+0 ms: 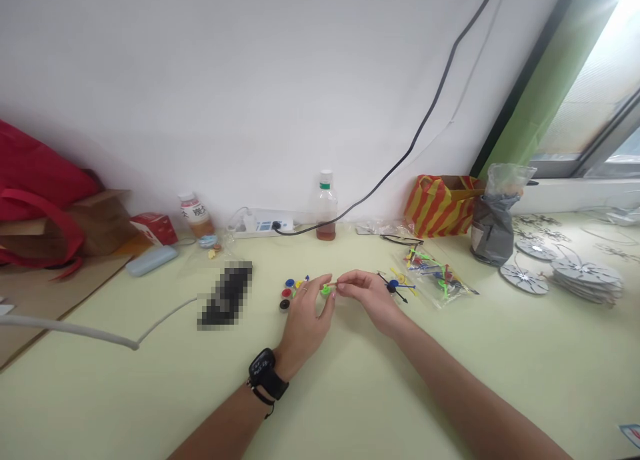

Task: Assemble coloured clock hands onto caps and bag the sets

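My left hand (306, 313) curls its thumb and fingers round a small bright green plastic piece (326, 291) and steadies it at the table. In a pinch between thumb and fingertips, my right hand (373, 300) has a thin reddish plastic piece (333, 285), which meets the green one. Close to the left hand sit small round caps: a blue cap (290, 283), a red cap (286, 293) and a black cap (285, 305). Yellow and blue bits beside them are partly covered by my fingers. Just past the right hand lies a blue hub with thin coloured arrows (393, 287).
A clear bag of coloured plastic parts (440, 280) lies to the right, before a striped paper bag (440, 207) and a grey bag (493, 230). Grey discs (585, 273) are stacked farther right. A bottle (326, 207) and power strip (260, 223) stand by the wall.
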